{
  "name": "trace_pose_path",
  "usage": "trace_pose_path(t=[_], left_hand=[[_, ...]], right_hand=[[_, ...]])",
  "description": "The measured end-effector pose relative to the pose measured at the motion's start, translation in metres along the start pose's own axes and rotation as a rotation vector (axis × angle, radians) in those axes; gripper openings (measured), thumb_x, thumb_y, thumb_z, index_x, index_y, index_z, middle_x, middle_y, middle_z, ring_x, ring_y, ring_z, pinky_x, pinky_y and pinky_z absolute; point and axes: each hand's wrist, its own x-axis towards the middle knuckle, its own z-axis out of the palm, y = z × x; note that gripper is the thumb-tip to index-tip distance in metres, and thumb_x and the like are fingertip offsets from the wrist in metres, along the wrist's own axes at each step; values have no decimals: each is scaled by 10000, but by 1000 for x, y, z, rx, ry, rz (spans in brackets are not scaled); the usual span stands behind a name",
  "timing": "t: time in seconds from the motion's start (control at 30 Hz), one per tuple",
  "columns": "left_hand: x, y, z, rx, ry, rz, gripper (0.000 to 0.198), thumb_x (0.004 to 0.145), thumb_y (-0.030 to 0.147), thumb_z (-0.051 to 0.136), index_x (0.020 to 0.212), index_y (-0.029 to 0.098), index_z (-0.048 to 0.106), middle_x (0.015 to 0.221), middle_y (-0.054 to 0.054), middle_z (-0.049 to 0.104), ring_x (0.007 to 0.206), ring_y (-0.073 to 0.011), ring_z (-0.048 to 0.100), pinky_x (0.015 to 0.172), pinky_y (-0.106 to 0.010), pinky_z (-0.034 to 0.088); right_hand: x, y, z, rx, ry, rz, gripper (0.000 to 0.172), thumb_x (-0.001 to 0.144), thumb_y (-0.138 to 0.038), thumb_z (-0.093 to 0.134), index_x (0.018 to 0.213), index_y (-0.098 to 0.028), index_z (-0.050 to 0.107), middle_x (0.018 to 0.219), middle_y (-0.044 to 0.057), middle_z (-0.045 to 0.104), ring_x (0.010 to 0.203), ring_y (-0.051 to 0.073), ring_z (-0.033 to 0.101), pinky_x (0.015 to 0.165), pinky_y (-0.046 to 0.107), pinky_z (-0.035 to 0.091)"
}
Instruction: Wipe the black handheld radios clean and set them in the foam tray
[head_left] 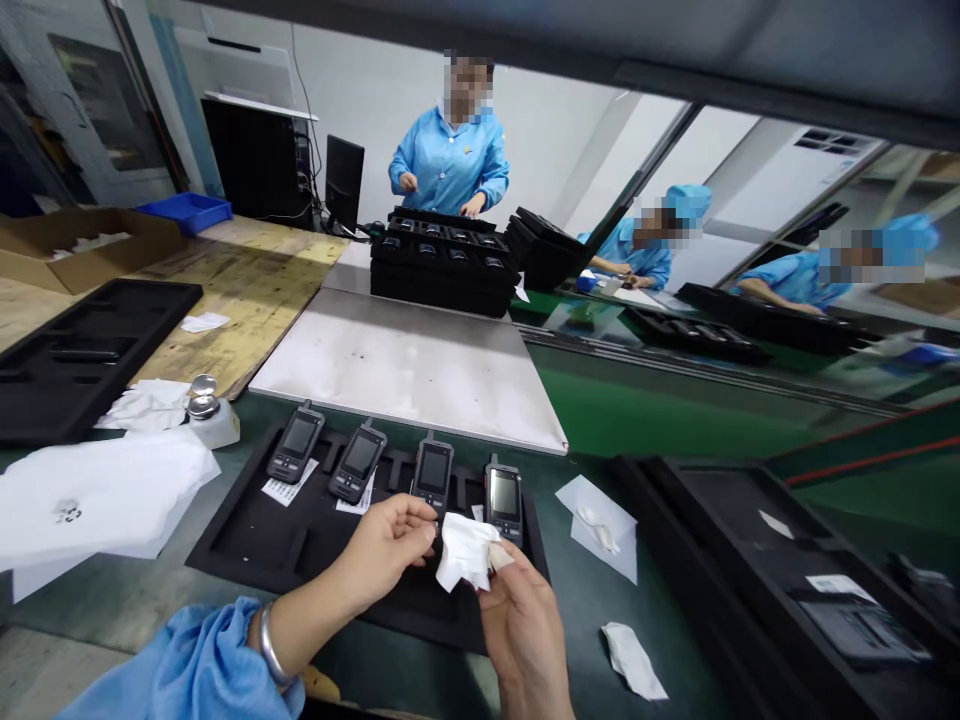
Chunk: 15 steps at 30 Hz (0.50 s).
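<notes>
My right hand (521,615) pinches a crumpled white wipe (466,552) between thumb and fingers, above the near part of a black foam tray (247,535). Just left of the wipe, my left hand (390,550) is closed with its fingers curled; whatever they hold, if anything, is hidden. Several black handheld radios with screens and stub antennas lie in a row in the tray. The radio (433,468) third from the left is nearest my left hand, its lower end partly covered. Beyond the wipe is the rightmost radio (504,497). Printed labels (289,487) stick out under some radios.
A metal-topped dispenser bottle (214,420) stands left, beside a white packet (97,490) of wipes. Used wipes (634,660) lie right of the tray. More black trays (750,590) stand at right. Across the bench, a person (454,160) handles stacked trays (442,285); others work at right.
</notes>
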Motion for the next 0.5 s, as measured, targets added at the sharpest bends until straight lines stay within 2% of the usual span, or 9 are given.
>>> trace_pose_path(t=[0.07,0.17,0.23,0.3,0.33,0.4,0.5], left_hand=[[-3,2,0,43,15,65,465,691,547,789,830,120,666,768,-58,680,655,-129,628,598,-221,495],[-6,3,-1,-1,-59,33,492,702,588,766,785,112,671,725,-62,686,626,-118,613,603,-217,497],[-6,2,-2,-72,-55,-16,491,667,573,799,768,109,673,685,-50,677,609,-111,611,601,-206,497],[-5,1,-6,-134,-50,-68,475,640,542,824,748,105,672,678,-53,680,613,-114,626,609,-204,507],[-6,1,-8,-155,-58,-90,459,636,522,829,741,104,670,680,-58,684,619,-121,637,615,-208,516],[-7,2,-12,-180,-77,-115,408,644,473,822,719,109,652,679,-65,689,621,-136,653,606,-215,529],[-9,5,-19,-213,-98,-149,300,645,373,777,691,126,613,649,-57,677,582,-144,651,541,-213,529]], right_hand=[[-6,1,5,-197,-31,-215,297,719,-442,783,861,-182,764,856,71,704,783,220,640,713,332,524],[-19,-3,14,-560,-215,-546,197,865,-328,662,996,-221,762,999,83,677,924,222,635,811,331,519],[-27,-5,19,-702,-291,-693,241,908,-262,600,1108,-253,733,1053,85,657,945,205,635,812,310,522],[-31,-6,21,-749,-302,-778,274,914,-234,586,1153,-267,715,1066,85,653,947,199,639,809,296,524],[-31,-5,20,-741,-301,-778,264,909,-237,595,1138,-263,722,1063,86,656,946,203,641,811,299,525],[-28,-1,17,-645,-265,-684,206,891,-276,632,1056,-242,751,1034,89,671,931,213,644,805,308,527],[-17,5,10,-325,-121,-375,213,816,-390,727,920,-207,760,967,83,701,891,218,649,783,315,529]])
